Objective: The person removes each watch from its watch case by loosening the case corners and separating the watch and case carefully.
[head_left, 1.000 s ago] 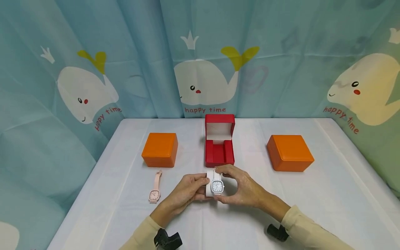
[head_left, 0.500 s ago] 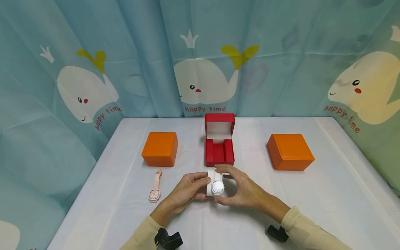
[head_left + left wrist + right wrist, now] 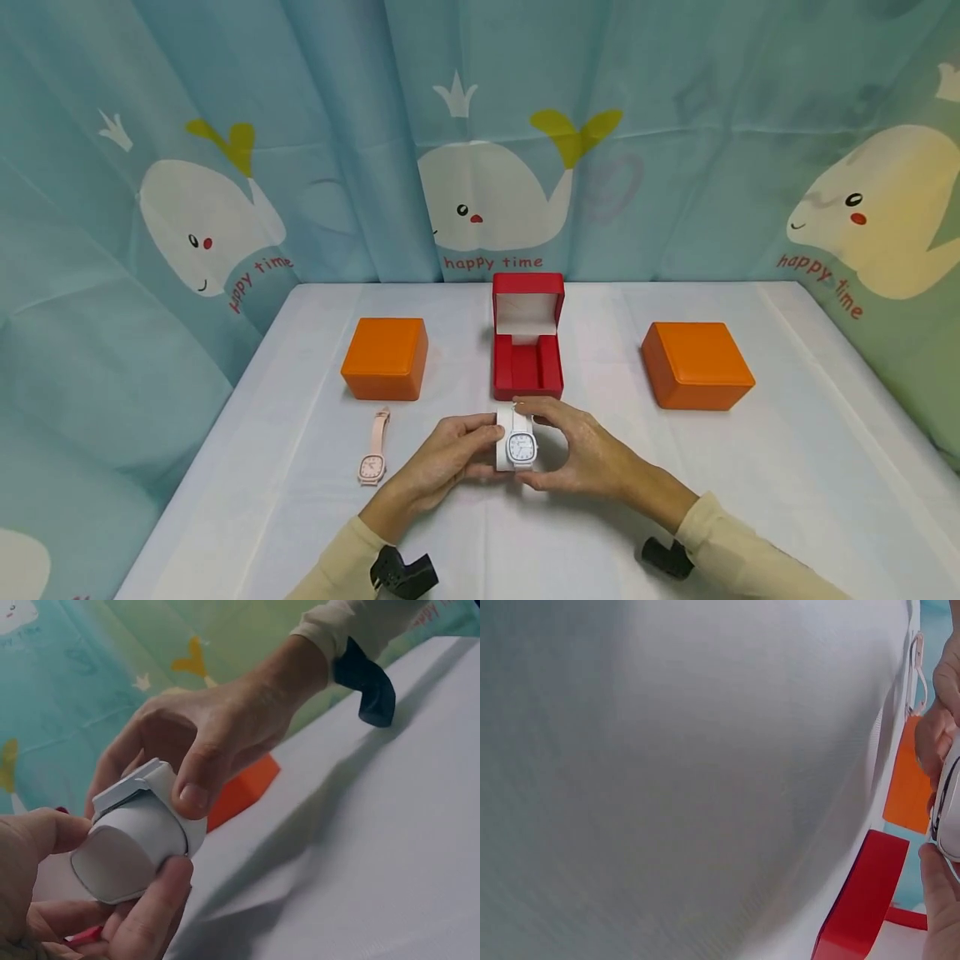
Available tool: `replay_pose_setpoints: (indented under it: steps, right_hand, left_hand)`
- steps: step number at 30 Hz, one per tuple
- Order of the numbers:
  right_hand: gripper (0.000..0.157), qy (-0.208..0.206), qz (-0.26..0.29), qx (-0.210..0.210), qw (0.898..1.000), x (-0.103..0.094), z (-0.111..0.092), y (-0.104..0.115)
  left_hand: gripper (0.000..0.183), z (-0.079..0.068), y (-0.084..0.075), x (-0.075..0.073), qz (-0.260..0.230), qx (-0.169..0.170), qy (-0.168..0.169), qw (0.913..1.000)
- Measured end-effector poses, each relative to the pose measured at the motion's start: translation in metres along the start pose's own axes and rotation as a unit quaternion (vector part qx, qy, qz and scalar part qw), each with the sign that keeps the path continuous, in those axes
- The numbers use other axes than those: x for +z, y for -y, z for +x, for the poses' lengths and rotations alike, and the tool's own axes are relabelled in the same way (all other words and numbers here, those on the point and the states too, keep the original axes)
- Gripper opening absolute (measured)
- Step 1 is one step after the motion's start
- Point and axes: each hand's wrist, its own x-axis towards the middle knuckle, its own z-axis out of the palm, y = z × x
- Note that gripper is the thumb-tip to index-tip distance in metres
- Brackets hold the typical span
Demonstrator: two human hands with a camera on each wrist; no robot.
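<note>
Delta vs last sec, L to R: L hand (image 3: pixel 453 458) same pos; dial of white watch (image 3: pixel 522 447) readable again, glare from 0.5 s ago gone, so prob a tiny tilt; R hand (image 3: pixel 588 446) same pos. Net: no real progress on the work in hand, IMO. Reads as a steady hold or fine adj of watch on its white cushion (image 3: pixel 502 457), watch not in any box.

Layout, L to R. Left of ctr: L orange box (image 3: pixel 384 358) w/ lid down, pink watch (image 3: pixel 372 468) flat on desk (image 3: pixel 810 467) just below it in frame, nobody touching it.

Lower ctr: L hand pinches left end of cushion, thumb one side, fingers opp. White watch sits on right part of cushion, right of L fingers; strap looks wrapped round it per L wrist cam, buckle n/v. R hand grips watch + cushion from the right: thumb at lower edge, index at upper edge, dial btwn them, facing cam. Can't tell how hard either hand presses.

Ctr, just above the hands: red box (image 3: pixel 528 392), lid up, slot facing watch. Right of ctr: R orange box (image 3: pixel 697 367), lid down, well apart from R hand.
</note>
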Motion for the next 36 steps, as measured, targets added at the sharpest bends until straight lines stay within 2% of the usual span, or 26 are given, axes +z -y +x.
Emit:
replay_pose_setpoints:
  steps: [9,13,22,30,33,36]
  right_hand:
    - [0.077,0.0,0.001,0.017,1.0,-0.0016,0.0015,0.0013]
    - [0.077,0.0,0.007,0.03,1.0,-0.0021,0.0017,0.0021]
    - [0.076,-0.001,0.009,0.027,1.0,-0.0021,0.0014,0.0019]
    - [0.074,0.014,0.027,0.046,0.998,-0.0027,-0.0002,0.0026]
    - [0.075,0.008,0.031,0.038,0.999,-0.0018,-0.0007,0.002]
    - [0.083,0.002,0.034,0.041,0.999,-0.0009,-0.0007,0.0017]
  left_hand:
    - [0.044,-0.0004,-0.0014,0.0003,0.007,0.01,-0.003,0.9999]
    - [0.042,-0.0003,-0.0019,0.0005,0.006,0.005,-0.006,1.0]
    - [0.042,-0.0003,-0.0024,0.001,0.015,-0.006,-0.012,0.9998]
    - [0.042,-0.0017,-0.0017,-0.0005,0.011,-0.002,0.002,0.9999]
    - [0.043,-0.0016,-0.0014,-0.0009,0.008,-0.005,0.003,1.0]
    - [0.045,-0.0017,-0.001,-0.0015,0.009,-0.009,0.004,0.9999]
